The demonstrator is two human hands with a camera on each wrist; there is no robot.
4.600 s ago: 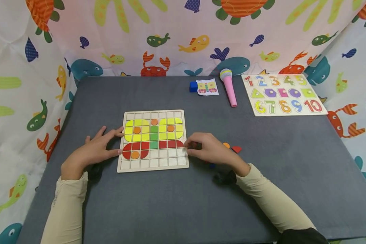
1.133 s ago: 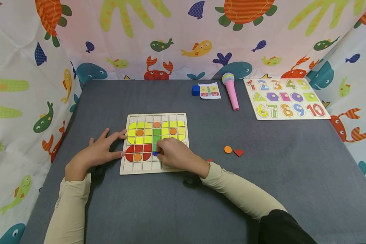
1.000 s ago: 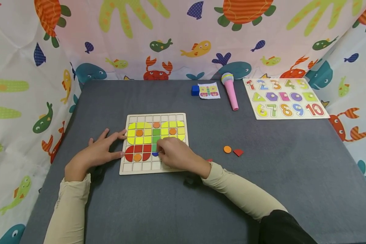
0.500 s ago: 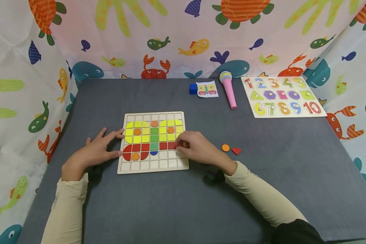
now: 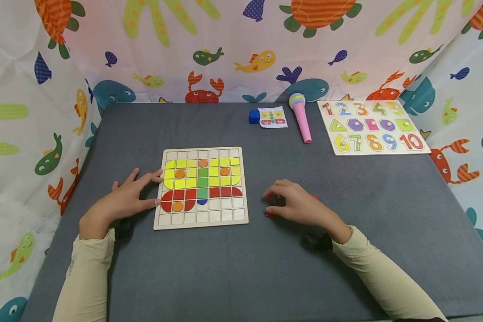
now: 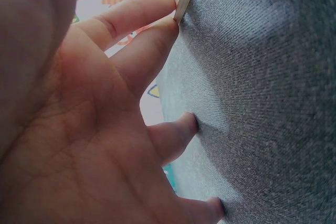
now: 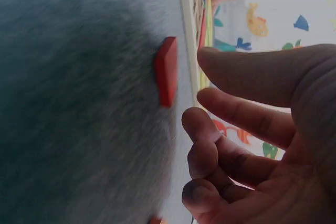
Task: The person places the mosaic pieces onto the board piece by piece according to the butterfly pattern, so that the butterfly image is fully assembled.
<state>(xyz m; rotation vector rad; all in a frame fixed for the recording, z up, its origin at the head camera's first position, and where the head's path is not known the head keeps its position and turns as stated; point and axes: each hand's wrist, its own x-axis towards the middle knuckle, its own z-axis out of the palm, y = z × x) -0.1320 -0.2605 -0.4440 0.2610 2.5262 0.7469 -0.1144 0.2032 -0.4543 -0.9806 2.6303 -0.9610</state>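
Observation:
In the head view the wooden grid board [image 5: 227, 216] lies on the table, bearing yellow, red, green and orange tiles. A blue half-round tile [image 5: 202, 201] sits just below the green strip. My left hand [image 5: 118, 203] rests at the board's left edge, fingers spread; in the left wrist view its fingertips [image 6: 167, 9] touch that edge. To the right of the board, my right hand [image 5: 302, 205] hovers with loosely bent fingers and holds nothing. Close to its thumb, a red tile [image 7: 167, 72] lies on the cloth, apart from the fingers. This hand mostly hides another red tile [image 5: 315, 197].
Toward the back of the grey table [image 5: 225, 273] stand a blue block [image 5: 254, 117] with a picture card [image 5: 273, 117], a pink toy microphone [image 5: 301, 118] and a number puzzle board [image 5: 376, 127]. A sea-animal curtain [image 5: 157, 62] encloses the back and sides.
The blue tile, on the table at first, now lies on the board. My right hand has drawn back rightward off the board, over the loose tiles. My left hand keeps its place.

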